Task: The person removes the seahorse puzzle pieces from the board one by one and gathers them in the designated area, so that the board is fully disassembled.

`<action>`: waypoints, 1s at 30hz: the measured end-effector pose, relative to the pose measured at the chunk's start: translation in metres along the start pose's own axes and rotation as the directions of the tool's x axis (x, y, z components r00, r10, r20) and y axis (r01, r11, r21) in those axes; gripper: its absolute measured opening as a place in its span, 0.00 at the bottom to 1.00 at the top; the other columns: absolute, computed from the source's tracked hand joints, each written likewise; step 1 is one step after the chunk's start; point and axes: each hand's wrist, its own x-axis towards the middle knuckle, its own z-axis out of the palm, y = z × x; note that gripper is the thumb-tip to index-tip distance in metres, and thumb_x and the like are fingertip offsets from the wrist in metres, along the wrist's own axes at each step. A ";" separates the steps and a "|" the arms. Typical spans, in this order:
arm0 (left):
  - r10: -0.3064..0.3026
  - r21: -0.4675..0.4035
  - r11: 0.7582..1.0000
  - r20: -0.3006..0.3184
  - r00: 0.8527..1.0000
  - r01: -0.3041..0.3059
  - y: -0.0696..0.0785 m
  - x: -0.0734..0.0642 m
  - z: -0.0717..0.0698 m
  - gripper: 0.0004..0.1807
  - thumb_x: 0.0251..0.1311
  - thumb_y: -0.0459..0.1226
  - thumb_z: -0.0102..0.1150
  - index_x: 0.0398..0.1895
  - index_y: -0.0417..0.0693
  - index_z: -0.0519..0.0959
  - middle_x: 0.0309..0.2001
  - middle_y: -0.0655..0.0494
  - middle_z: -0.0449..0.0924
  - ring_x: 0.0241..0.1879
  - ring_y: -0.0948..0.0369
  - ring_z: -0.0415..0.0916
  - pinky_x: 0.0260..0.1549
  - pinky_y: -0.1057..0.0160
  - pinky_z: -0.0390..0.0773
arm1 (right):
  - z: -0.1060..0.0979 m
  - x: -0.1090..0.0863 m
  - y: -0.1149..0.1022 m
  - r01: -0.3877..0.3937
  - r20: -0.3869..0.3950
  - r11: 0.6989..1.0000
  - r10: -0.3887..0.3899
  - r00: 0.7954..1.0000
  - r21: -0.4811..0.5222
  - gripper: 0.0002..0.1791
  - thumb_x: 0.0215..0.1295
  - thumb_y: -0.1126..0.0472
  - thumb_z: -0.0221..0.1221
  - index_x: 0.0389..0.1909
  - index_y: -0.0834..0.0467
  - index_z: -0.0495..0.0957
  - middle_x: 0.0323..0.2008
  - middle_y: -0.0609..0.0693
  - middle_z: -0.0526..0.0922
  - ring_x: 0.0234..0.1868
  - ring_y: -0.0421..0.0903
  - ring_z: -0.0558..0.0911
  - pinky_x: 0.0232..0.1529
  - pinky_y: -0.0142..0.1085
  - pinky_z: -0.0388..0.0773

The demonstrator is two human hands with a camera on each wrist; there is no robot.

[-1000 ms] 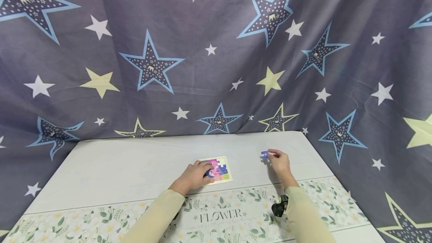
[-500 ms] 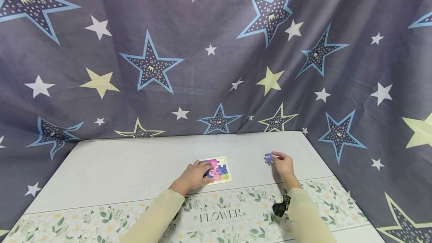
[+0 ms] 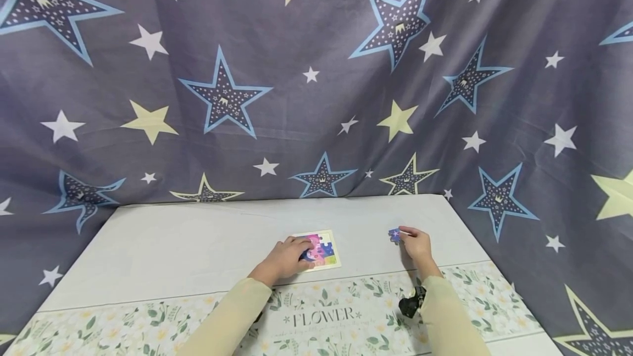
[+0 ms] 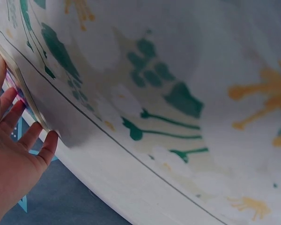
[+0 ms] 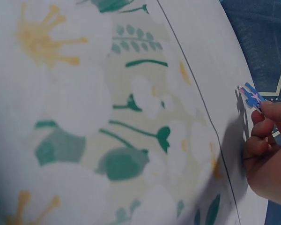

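A jigsaw puzzle point(image 3: 326, 257) in a pale frame lies on the table, its picture pink, blue and yellow-green. Near its upper right corner a pale patch shows among the pieces. My left hand point(image 3: 287, 257) rests on the puzzle's left side and covers part of the picture. In the left wrist view, loosely bent fingers point(image 4: 48, 149) touch the board. Off to the right, my right hand point(image 3: 416, 245) pinches a blue puzzle piece point(image 3: 394, 235) with a pink star between thumb and finger. In the right wrist view, this piece point(image 5: 254, 97) is held above the table, its shadow beside it.
A white table point(image 3: 198, 246) carries a floral printed band point(image 3: 163, 317) along its nearer part. Starry grey cloth point(image 3: 282, 114) hangs behind the table and along its right side. A black device point(image 3: 411, 302) is strapped at my right wrist.
My right hand has moved slightly right and toward me with the puzzle piece, which has turned a little. My left hand stays on the puzzle.
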 end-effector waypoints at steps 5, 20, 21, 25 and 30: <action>-0.003 0.010 1.000 -0.002 1.000 0.003 -0.001 0.002 0.001 0.29 0.60 0.53 0.55 0.63 0.54 0.69 0.66 0.53 0.65 0.65 0.50 0.61 0.61 0.42 0.63 | 0.000 0.000 -0.001 -0.005 0.020 1.000 0.005 1.000 -0.017 0.16 0.63 0.64 0.54 0.50 0.66 0.78 0.48 0.64 0.79 0.37 0.45 0.74 0.30 0.27 0.69; 0.009 0.006 1.000 -0.017 1.000 -0.009 -0.002 0.001 0.003 0.28 0.61 0.53 0.55 0.63 0.54 0.70 0.66 0.53 0.66 0.65 0.50 0.62 0.60 0.43 0.65 | 0.003 0.001 0.002 -0.021 0.021 0.999 0.022 1.000 -0.039 0.16 0.65 0.64 0.53 0.51 0.65 0.78 0.47 0.64 0.78 0.38 0.47 0.74 0.29 0.27 0.69; 0.012 0.003 1.000 -0.022 1.000 -0.012 -0.002 0.001 0.003 0.28 0.61 0.53 0.55 0.62 0.53 0.70 0.65 0.52 0.66 0.65 0.50 0.62 0.60 0.43 0.65 | 0.003 0.000 0.002 -0.022 0.023 0.999 0.023 0.999 -0.043 0.16 0.65 0.64 0.53 0.51 0.65 0.77 0.47 0.64 0.78 0.38 0.47 0.74 0.29 0.27 0.69; 0.020 0.004 1.000 -0.030 0.999 -0.020 -0.002 0.000 0.003 0.28 0.60 0.53 0.55 0.62 0.53 0.70 0.65 0.52 0.67 0.65 0.50 0.62 0.60 0.43 0.65 | 0.003 0.001 0.002 -0.027 0.037 0.998 0.029 0.999 -0.053 0.17 0.65 0.63 0.53 0.52 0.65 0.77 0.48 0.63 0.77 0.40 0.48 0.75 0.30 0.27 0.69; 0.019 0.003 1.000 -0.034 0.999 -0.019 -0.002 0.000 0.003 0.28 0.60 0.53 0.55 0.62 0.53 0.70 0.65 0.52 0.67 0.64 0.50 0.62 0.60 0.42 0.65 | 0.002 0.002 0.002 -0.035 0.077 0.998 0.040 0.996 -0.060 0.20 0.64 0.61 0.55 0.54 0.65 0.75 0.51 0.65 0.77 0.46 0.54 0.77 0.36 0.33 0.74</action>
